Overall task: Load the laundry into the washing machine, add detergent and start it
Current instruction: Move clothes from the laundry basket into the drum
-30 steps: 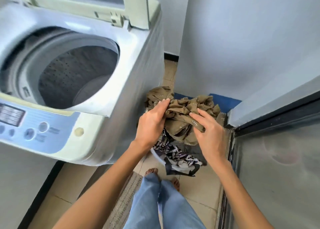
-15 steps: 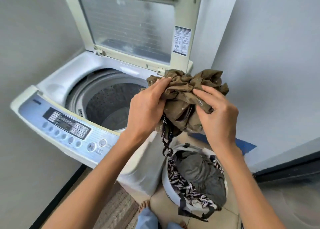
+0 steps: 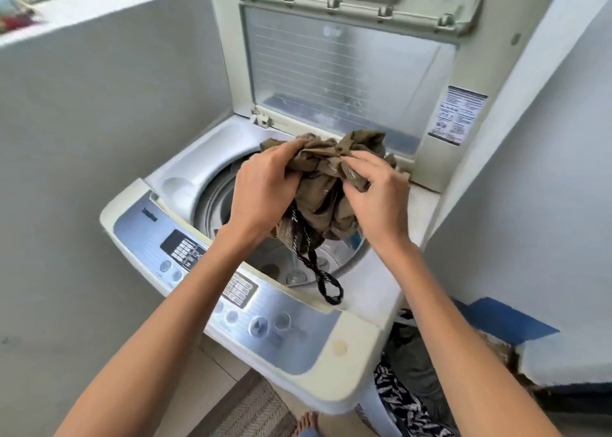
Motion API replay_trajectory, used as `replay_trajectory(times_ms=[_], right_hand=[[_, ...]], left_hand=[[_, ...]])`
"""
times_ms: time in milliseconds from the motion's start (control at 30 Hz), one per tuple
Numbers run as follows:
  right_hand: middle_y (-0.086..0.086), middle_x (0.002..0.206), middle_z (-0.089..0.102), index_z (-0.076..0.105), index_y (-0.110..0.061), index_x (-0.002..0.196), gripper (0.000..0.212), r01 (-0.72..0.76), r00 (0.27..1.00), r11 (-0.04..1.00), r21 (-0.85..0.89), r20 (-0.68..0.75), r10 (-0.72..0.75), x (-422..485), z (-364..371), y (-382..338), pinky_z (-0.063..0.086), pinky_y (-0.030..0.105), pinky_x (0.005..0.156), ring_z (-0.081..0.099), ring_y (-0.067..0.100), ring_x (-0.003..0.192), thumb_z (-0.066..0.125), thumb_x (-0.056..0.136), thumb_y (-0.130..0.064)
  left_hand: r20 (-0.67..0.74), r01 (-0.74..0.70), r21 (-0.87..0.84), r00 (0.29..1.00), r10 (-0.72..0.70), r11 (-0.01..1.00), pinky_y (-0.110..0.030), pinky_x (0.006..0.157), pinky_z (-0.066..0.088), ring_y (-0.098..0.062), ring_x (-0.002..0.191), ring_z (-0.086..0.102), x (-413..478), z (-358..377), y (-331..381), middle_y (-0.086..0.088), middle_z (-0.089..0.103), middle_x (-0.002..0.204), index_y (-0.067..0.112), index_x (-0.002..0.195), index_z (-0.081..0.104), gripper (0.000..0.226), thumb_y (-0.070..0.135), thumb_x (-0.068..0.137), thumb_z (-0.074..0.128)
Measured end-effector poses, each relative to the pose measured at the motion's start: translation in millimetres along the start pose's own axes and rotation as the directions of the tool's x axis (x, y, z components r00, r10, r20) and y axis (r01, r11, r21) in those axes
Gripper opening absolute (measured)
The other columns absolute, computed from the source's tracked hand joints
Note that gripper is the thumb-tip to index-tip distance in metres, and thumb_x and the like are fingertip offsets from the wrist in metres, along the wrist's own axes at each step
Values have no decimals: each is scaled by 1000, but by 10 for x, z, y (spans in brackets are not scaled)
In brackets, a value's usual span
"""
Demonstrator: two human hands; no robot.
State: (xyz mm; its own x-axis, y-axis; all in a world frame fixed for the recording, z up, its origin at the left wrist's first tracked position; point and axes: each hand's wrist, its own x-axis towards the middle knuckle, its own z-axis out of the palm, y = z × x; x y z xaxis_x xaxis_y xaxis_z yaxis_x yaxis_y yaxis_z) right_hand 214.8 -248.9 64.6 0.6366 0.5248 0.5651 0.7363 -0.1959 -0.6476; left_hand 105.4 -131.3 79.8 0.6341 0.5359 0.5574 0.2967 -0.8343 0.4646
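Observation:
A top-loading washing machine stands with its lid raised upright. Its round drum opening lies below my hands. I hold a crumpled olive-brown garment above the drum. My left hand grips its left side and my right hand pinches its right side. A black and white cord dangles from the bundle over the drum's front rim. The control panel runs along the front edge.
A laundry basket with dark and patterned clothes sits on the floor at the machine's right. A grey wall closes the left side, a white wall the right. A striped mat lies by my foot.
Both hands lifted the olive garment out of the basket and carried it left and up, over the drum opening. The view has swung from the floor to the machine top.

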Motion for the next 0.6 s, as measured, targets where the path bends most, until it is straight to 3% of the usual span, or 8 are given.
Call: replay_trajectory(times_ms=[67,167,300,600], right_hand=[[7,115,67,68,-8,108,37,-38,996,999,-12,77,39,94,326,96,41,19,97,62,18,107,67,74,4],[7,113,68,68,-6,108,35,-95,977,995,-32,190,99,203,784,303,36,13,93,62,19,104,65,75,4],[5,111,68,69,-6,106,31,-188,925,977,-101,315,211,273,1342,667,40,19,91,62,20,104,61,77,0],[4,86,70,70,-6,80,14,-313,814,931,-188,452,365,284,2161,1376,41,27,66,62,23,83,56,80,-1]], left_hand=[[55,43,6,998,-43,999,-44,79,53,-31,97,65,93,139,-349,-8,71,106,22,120,62,53,7,71,53],[165,99,33,981,-103,995,-40,80,52,-29,100,64,213,409,-818,-6,71,106,24,118,63,52,9,70,52],[333,143,91,928,-165,986,-40,80,51,-31,101,63,318,866,-1374,-9,71,105,19,116,64,47,6,72,56],[553,181,204,790,-265,962,-43,76,48,-38,97,59,335,1709,-2150,-15,68,101,12,107,62,31,8,77,55]])
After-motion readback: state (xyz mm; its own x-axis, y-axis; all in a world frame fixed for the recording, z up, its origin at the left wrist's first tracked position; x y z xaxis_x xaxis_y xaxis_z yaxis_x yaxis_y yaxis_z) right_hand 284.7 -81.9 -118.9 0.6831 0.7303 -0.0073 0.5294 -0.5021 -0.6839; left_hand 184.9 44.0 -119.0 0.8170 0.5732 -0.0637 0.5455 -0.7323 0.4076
